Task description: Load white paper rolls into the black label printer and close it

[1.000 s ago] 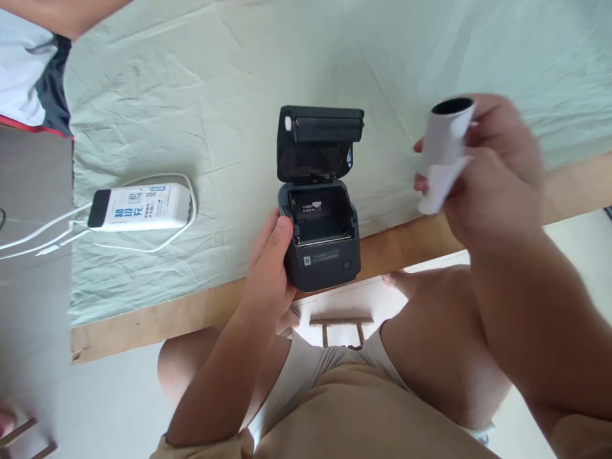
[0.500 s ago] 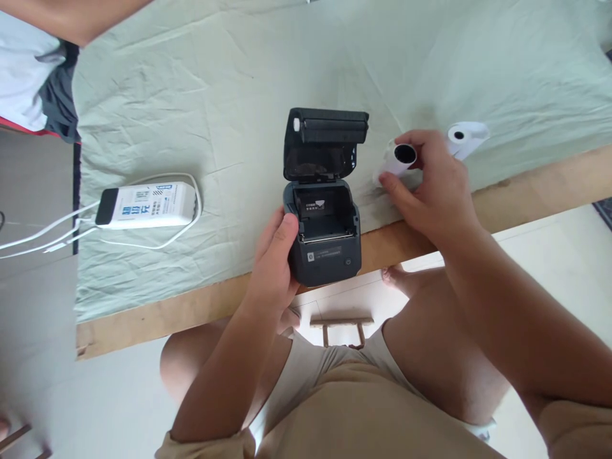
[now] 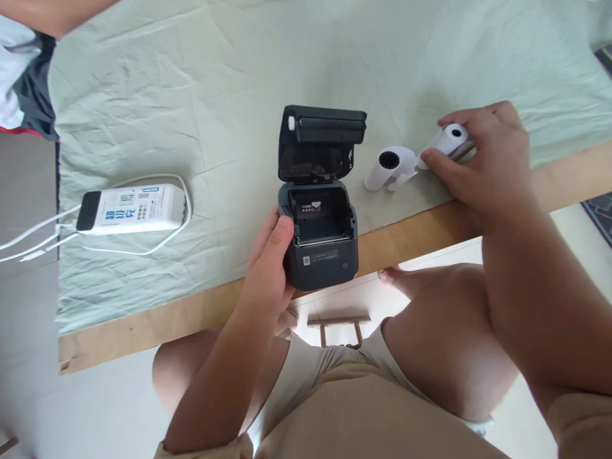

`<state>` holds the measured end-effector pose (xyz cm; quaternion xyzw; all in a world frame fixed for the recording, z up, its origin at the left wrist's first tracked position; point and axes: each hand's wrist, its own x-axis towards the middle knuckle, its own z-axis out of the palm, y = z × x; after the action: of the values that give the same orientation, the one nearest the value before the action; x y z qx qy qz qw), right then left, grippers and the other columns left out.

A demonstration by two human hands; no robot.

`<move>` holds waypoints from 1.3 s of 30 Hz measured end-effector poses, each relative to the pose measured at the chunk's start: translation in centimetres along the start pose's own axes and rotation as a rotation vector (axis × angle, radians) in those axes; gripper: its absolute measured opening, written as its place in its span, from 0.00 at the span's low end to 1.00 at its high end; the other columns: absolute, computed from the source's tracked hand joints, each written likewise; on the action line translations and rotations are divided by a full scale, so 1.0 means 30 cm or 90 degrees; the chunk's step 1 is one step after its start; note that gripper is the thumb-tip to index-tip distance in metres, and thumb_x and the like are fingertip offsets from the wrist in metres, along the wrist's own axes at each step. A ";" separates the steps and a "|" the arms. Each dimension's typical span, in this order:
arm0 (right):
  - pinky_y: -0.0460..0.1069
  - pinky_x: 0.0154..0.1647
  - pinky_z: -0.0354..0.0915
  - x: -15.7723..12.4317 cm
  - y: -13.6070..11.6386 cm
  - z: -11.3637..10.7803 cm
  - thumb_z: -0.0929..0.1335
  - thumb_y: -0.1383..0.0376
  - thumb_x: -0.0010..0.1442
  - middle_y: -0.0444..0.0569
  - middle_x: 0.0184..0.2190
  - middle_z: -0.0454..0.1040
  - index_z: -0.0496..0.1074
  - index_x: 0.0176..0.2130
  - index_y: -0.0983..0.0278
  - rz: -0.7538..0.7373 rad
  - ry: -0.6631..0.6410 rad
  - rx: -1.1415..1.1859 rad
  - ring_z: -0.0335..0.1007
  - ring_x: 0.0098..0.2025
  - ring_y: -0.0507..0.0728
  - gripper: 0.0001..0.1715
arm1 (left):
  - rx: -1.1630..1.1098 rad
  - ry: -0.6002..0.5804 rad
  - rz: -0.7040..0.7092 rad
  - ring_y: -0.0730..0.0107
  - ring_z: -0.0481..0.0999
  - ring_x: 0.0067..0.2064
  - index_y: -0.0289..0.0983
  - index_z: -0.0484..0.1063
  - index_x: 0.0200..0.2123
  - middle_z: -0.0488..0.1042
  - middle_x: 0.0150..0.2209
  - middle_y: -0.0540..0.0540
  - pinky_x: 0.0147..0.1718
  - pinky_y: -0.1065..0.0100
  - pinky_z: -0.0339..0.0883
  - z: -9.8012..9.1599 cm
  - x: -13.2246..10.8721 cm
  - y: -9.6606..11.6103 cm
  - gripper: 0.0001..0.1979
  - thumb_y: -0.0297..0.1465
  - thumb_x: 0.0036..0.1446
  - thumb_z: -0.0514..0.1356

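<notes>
Left hand (image 3: pixel 268 268) clamps the open black printer (image 3: pixel 319 220) at the tabletop (image 3: pixel 406 236) edge. Right hand (image 3: pixel 482 156) pinches a full paper roll (image 3: pixel 447 141), just beside the spent core (image 3: pixel 389 167).

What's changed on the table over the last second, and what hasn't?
The right hand brought the wide-cored roll down from the air, laid it on the cloth right of the printer and let go. It then moved further right and closed its fingers on the full roll. Unchanged: the left hand grips the printer's side, the lid stands open, and the white charger lies left.
</notes>
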<state>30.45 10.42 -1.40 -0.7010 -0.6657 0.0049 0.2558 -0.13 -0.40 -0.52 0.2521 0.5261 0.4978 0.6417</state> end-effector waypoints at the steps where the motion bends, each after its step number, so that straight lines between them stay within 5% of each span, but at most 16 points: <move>1: 0.59 0.54 0.69 0.001 0.003 0.006 0.80 0.56 0.52 0.62 0.50 0.82 0.83 0.51 0.62 0.023 -0.006 0.008 0.78 0.51 0.63 0.27 | 0.000 -0.001 0.002 0.53 0.85 0.53 0.44 0.80 0.53 0.86 0.45 0.46 0.45 0.60 0.83 -0.001 0.002 -0.001 0.22 0.52 0.66 0.64; 7: 0.52 0.33 0.65 -0.077 -0.041 -0.003 0.77 0.65 0.52 0.51 0.45 0.82 0.75 0.57 0.57 0.063 0.029 0.173 0.73 0.33 0.53 0.33 | 0.003 0.002 0.009 0.53 0.86 0.52 0.45 0.80 0.51 0.86 0.46 0.46 0.43 0.62 0.83 -0.003 0.003 -0.012 0.21 0.52 0.66 0.64; 11: 0.53 0.37 0.68 -0.104 -0.050 0.007 0.73 0.66 0.56 0.54 0.46 0.83 0.77 0.53 0.57 -0.008 -0.025 0.150 0.75 0.37 0.56 0.24 | -0.005 0.014 0.019 0.53 0.87 0.51 0.43 0.81 0.46 0.86 0.44 0.45 0.41 0.63 0.83 -0.004 0.004 -0.019 0.18 0.50 0.66 0.65; 15: 0.55 0.39 0.68 -0.098 -0.039 0.015 0.75 0.63 0.56 0.57 0.51 0.82 0.78 0.56 0.57 -0.039 -0.031 0.108 0.76 0.40 0.58 0.27 | -0.013 -0.006 0.045 0.49 0.86 0.54 0.42 0.80 0.45 0.86 0.44 0.44 0.45 0.59 0.84 0.000 0.012 -0.022 0.19 0.51 0.64 0.66; 19: 0.54 0.34 0.66 -0.109 -0.059 -0.012 0.74 0.63 0.55 0.53 0.44 0.80 0.72 0.61 0.59 -0.040 0.094 0.193 0.74 0.35 0.56 0.35 | -0.007 -0.001 0.018 0.49 0.86 0.55 0.43 0.80 0.49 0.86 0.45 0.45 0.47 0.57 0.84 0.001 0.009 -0.018 0.21 0.52 0.65 0.65; 22: 0.56 0.35 0.66 -0.152 -0.131 -0.048 0.73 0.54 0.59 0.53 0.45 0.76 0.74 0.57 0.58 -0.157 0.240 0.277 0.75 0.40 0.59 0.28 | 0.000 0.020 0.005 0.53 0.85 0.55 0.44 0.80 0.50 0.86 0.46 0.46 0.48 0.60 0.83 0.000 0.004 -0.016 0.20 0.51 0.65 0.65; 24: 0.57 0.37 0.68 -0.198 -0.208 -0.068 0.71 0.51 0.61 0.53 0.47 0.77 0.75 0.55 0.56 -0.261 0.260 0.320 0.76 0.43 0.61 0.25 | 0.005 0.030 0.005 0.53 0.85 0.55 0.44 0.80 0.50 0.85 0.46 0.46 0.47 0.61 0.83 0.000 0.002 -0.017 0.20 0.52 0.64 0.66; 29: 0.57 0.44 0.77 -0.289 -0.387 -0.061 0.70 0.70 0.61 0.50 0.50 0.82 0.69 0.56 0.55 -0.300 0.006 0.426 0.82 0.46 0.60 0.24 | 0.017 0.020 0.036 0.51 0.80 0.62 0.43 0.80 0.49 0.85 0.50 0.46 0.53 0.61 0.81 0.006 0.000 -0.020 0.21 0.51 0.63 0.67; 35: 0.56 0.45 0.75 -0.254 -0.423 -0.007 0.69 0.75 0.61 0.44 0.43 0.86 0.70 0.39 0.56 -0.356 0.008 0.264 0.85 0.43 0.59 0.12 | 0.020 0.008 0.010 0.54 0.84 0.53 0.41 0.79 0.49 0.85 0.44 0.47 0.43 0.64 0.81 0.019 -0.016 0.002 0.21 0.50 0.62 0.68; 39: 0.55 0.45 0.72 -0.241 -0.417 -0.006 0.68 0.73 0.64 0.44 0.42 0.86 0.70 0.33 0.57 -0.372 -0.013 0.302 0.83 0.43 0.58 0.12 | 0.014 -0.007 -0.010 0.57 0.84 0.50 0.42 0.78 0.51 0.84 0.43 0.47 0.40 0.66 0.80 0.022 -0.019 0.012 0.22 0.50 0.62 0.68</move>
<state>18.04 3.38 0.92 -0.4028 -0.8203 0.0931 0.3951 0.38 -0.65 0.23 0.2575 0.5301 0.4855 0.6457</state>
